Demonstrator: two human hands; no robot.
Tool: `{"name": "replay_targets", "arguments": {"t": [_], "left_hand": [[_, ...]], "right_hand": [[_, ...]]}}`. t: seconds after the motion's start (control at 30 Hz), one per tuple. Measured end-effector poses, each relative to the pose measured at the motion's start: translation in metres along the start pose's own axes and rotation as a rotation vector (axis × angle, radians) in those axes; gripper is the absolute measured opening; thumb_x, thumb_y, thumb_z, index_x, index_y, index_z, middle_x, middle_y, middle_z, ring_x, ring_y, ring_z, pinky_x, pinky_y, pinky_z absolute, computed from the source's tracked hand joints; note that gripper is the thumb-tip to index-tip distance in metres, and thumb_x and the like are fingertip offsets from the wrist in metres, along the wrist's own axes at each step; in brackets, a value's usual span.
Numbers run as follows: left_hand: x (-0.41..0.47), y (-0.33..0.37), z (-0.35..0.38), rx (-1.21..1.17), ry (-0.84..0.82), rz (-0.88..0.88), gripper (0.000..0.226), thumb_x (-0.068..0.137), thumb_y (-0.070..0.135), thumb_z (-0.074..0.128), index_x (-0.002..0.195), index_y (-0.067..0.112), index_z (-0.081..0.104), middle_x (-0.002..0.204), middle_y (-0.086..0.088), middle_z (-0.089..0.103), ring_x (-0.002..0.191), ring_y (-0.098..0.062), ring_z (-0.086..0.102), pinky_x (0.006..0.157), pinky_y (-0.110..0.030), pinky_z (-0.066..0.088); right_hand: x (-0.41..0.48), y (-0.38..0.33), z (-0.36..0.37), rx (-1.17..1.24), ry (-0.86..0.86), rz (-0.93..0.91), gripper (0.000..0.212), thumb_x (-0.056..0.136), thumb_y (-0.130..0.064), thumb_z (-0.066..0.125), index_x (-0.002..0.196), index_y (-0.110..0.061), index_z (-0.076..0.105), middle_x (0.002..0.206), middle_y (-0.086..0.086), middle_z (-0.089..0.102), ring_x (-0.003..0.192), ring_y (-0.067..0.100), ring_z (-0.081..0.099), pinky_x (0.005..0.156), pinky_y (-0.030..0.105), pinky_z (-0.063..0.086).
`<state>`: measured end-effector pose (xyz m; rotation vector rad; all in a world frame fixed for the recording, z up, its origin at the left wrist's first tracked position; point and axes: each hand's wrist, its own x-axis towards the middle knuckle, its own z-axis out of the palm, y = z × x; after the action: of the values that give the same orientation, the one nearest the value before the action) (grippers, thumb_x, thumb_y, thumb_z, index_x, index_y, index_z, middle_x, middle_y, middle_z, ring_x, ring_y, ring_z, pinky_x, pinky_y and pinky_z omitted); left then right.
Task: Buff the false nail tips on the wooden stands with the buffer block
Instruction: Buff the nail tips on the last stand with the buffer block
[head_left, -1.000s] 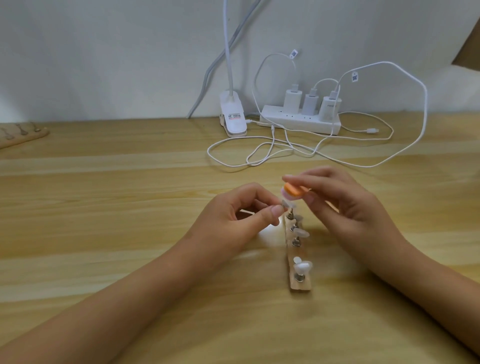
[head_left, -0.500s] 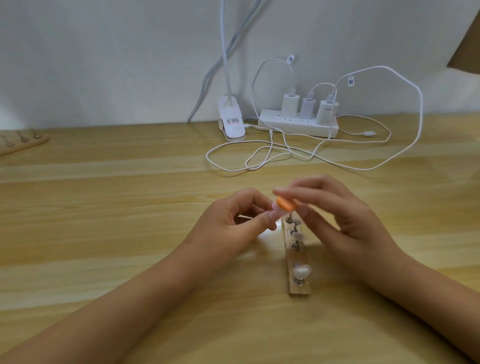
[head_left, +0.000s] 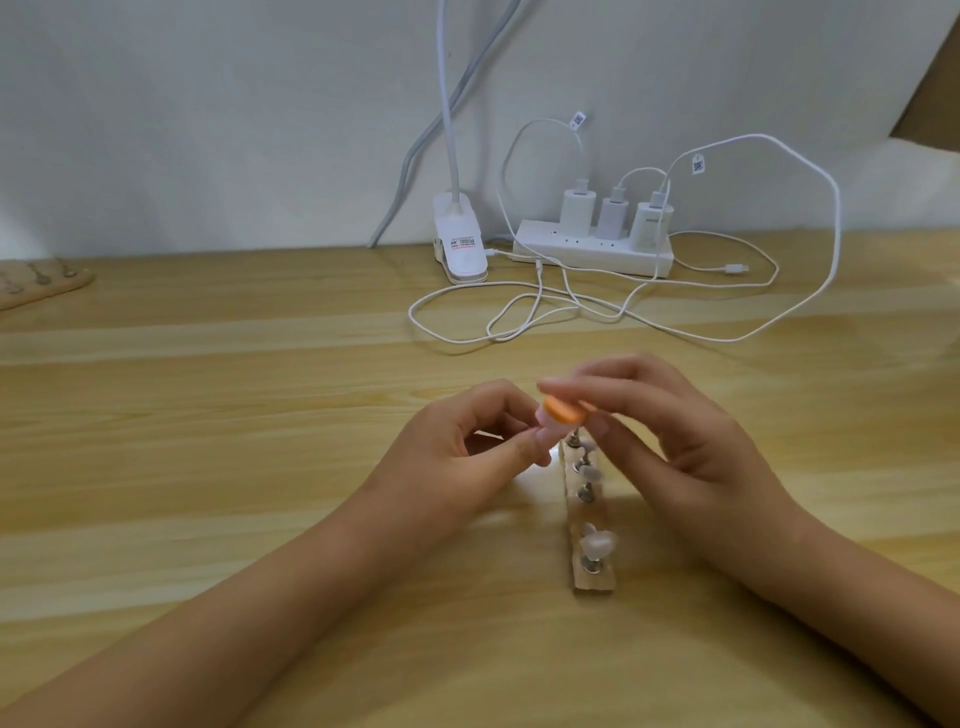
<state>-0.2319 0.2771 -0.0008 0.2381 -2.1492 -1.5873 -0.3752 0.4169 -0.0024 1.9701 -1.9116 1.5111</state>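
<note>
Nearest us, the stand (head_left: 592, 574) lies on the table (head_left: 208, 467), with a tip (head_left: 596, 545) upright on its near peg. Beyond it, our left hand (head_left: 457, 457) appears to pinch the far tip (head_left: 554, 429) between thumb and forefinger. Our right hand (head_left: 670, 441) pinches the orange buffer (head_left: 563, 413), laid across that tip's top. We judge two risks: heavy pressure could pop the tip off its peg or tilt the stand, which neither hand pins down, and a slipping stroke could knock the neighbouring tips. Farther back, well apart, lie loose cables (head_left: 519, 317) and a power strip (head_left: 592, 254).
</note>
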Motion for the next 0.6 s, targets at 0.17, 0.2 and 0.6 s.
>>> {"name": "replay_targets", "arguments": {"t": [0.17, 0.2, 0.6], "left_hand": [[-0.0014, -0.0005, 0.0005, -0.003, -0.017, -0.004, 0.004, 0.087, 0.020, 0.069, 0.087, 0.017, 0.072, 0.080, 0.001, 0.070, 0.076, -0.004, 0.064, 0.073, -0.024, 0.051], [-0.0015, 0.0003, 0.0008, -0.008, -0.017, -0.004, 0.007, 0.086, 0.023, 0.069, 0.087, 0.018, 0.072, 0.080, 0.002, 0.070, 0.075, -0.005, 0.064, 0.073, -0.024, 0.051], [-0.0001, -0.0017, -0.0006, 0.016, -0.020, 0.027, 0.007, 0.088, 0.016, 0.068, 0.087, 0.022, 0.072, 0.075, 0.011, 0.069, 0.074, 0.000, 0.064, 0.071, -0.011, 0.046]], "right_hand": [[0.0028, 0.0036, -0.0062, -0.026, 0.069, 0.053, 0.028, 0.098, -0.001, 0.056, 0.122, -0.009, 0.065, 0.111, 0.006, 0.062, 0.112, 0.014, 0.059, 0.098, 0.024, 0.045], [0.0012, 0.0005, -0.0049, -0.035, 0.058, -0.007, 0.028, 0.098, -0.004, 0.054, 0.124, -0.009, 0.064, 0.112, 0.006, 0.061, 0.112, 0.016, 0.058, 0.098, 0.023, 0.043], [0.0021, 0.0056, -0.0023, 0.027, -0.011, 0.082, 0.027, 0.097, -0.007, 0.054, 0.121, -0.014, 0.065, 0.112, 0.006, 0.061, 0.111, 0.011, 0.059, 0.097, 0.025, 0.046]]}}
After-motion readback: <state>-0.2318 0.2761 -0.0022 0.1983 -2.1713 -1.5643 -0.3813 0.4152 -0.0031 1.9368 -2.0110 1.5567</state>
